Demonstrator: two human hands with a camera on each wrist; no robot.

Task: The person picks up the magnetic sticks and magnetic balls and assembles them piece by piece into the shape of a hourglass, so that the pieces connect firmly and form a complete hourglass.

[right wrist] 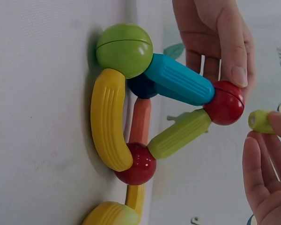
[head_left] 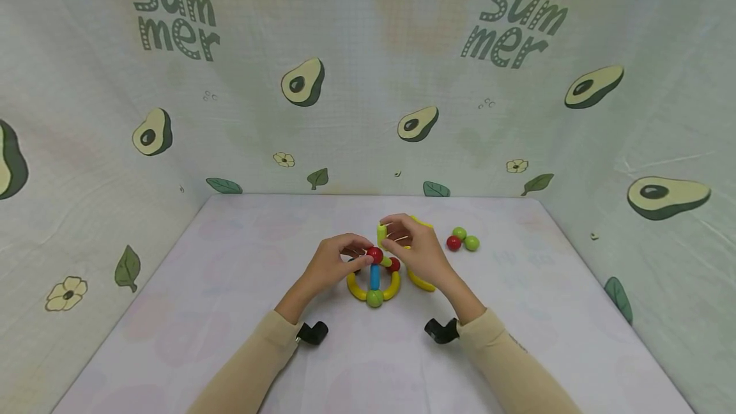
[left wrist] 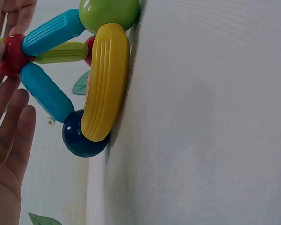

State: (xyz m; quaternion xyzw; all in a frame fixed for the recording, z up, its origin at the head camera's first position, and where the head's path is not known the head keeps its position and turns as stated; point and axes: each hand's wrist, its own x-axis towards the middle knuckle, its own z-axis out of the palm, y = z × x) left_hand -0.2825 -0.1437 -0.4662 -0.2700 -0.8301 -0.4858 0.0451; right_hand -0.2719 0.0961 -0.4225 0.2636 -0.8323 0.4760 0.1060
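A small frame of toy rods and balls stands on the table, peaked by a red ball [right wrist: 224, 103]. My left hand [head_left: 336, 265] pinches that ball between thumb and fingertips. Two blue rods [left wrist: 47, 93] and a lime rod [right wrist: 180, 134] slope down from it. At the base, curved yellow rods [right wrist: 105, 119] and an orange rod [right wrist: 141, 119] link a green ball [head_left: 375, 298], a navy ball [left wrist: 84, 135] and a second red ball [right wrist: 139, 164]. My right hand [head_left: 422, 251] pinches a short lime-green rod [right wrist: 260, 121] by the top ball, its end apart from it.
Loose yellow curved rods [head_left: 421, 281] lie right of the frame, partly behind my right hand. Farther right sit a loose red ball [head_left: 453, 243] and two green balls [head_left: 472, 243]. Printed cloth walls [head_left: 356, 24] enclose the table [head_left: 241, 241] at the back and sides.
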